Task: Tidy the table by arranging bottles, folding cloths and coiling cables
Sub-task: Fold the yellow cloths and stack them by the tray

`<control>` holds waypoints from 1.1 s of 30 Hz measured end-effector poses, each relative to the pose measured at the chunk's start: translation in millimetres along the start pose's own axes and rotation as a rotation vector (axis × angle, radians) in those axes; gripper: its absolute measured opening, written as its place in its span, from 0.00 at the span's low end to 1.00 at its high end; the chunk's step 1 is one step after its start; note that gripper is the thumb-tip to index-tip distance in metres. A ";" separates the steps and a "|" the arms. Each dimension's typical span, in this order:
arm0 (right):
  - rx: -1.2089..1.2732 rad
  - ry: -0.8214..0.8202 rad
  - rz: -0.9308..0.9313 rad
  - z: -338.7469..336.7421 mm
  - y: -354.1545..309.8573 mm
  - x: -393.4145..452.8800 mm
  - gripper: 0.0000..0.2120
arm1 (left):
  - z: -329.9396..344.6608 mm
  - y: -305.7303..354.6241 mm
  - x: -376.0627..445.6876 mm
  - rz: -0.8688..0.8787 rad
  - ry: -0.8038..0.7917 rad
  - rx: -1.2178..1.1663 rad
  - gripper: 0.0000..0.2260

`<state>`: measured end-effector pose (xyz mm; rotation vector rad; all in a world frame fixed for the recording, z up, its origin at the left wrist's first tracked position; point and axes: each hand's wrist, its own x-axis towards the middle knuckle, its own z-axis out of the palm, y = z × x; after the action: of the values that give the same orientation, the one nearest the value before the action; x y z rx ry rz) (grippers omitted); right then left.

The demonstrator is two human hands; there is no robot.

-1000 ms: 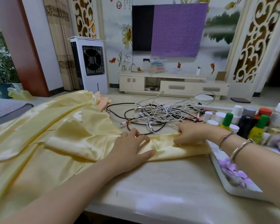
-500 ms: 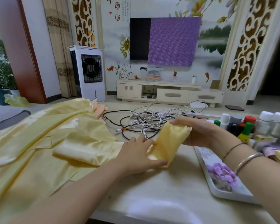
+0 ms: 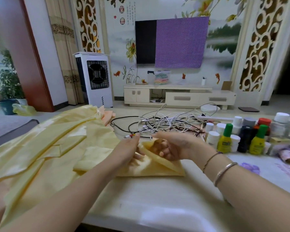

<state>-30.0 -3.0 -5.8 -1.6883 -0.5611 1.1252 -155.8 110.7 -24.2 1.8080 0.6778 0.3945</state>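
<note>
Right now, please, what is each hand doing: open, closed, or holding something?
Left hand: holding the yellow cloth, fingers at its folded end.
Right hand: holding the same cloth, fingers curled round the lifted fold.

Both hands on yellow cloth: left hand and right hand pinch its raised fold; cables behind, bottles right.

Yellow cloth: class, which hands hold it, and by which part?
Both hands grip the yellow cloth at its folded right end.
</note>
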 end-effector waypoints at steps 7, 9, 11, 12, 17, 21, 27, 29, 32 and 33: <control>-0.210 0.304 -0.337 28.2 18.8 6.7 0.11 | -7.5 -22.3 7.3 0.008 0.072 0.151 0.08; -0.425 0.461 -0.514 27.4 27.1 12.6 0.06 | -7.1 -23.1 7.6 -0.011 0.086 0.151 0.08; -0.694 0.494 -0.602 27.9 36.5 17.2 0.08 | -6.4 -23.3 7.6 -0.011 0.085 0.163 0.10; -0.817 0.465 -0.631 29.6 41.1 18.4 0.12 | -5.9 -24.0 8.2 -0.008 0.078 0.170 0.10; -1.095 0.317 -0.675 33.5 54.3 17.2 0.23 | -6.6 -22.3 8.6 0.001 0.083 0.195 0.09; -1.201 0.269 -0.604 29.3 57.7 15.4 0.31 | -28.5 -26.8 10.2 0.072 0.178 0.323 0.15; -1.274 0.247 -0.546 29.0 56.8 13.1 0.31 | -89.0 -43.2 -0.6 -0.054 0.414 1.074 0.23; -1.284 0.242 -0.532 29.8 57.8 13.6 0.32 | -96.4 -49.4 -2.7 -0.106 0.408 1.125 0.25; -1.307 0.243 -0.511 31.2 59.3 13.0 0.33 | -96.9 -52.6 0.8 -0.144 0.388 1.124 0.21; -1.314 0.243 -0.503 31.9 59.7 12.7 0.33 | -95.7 -51.2 2.0 -0.158 0.380 1.111 0.18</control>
<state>-60.3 -2.0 -67.7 -2.4522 -1.6678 0.0582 -222.1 195.2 -40.6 2.7074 1.4934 0.2617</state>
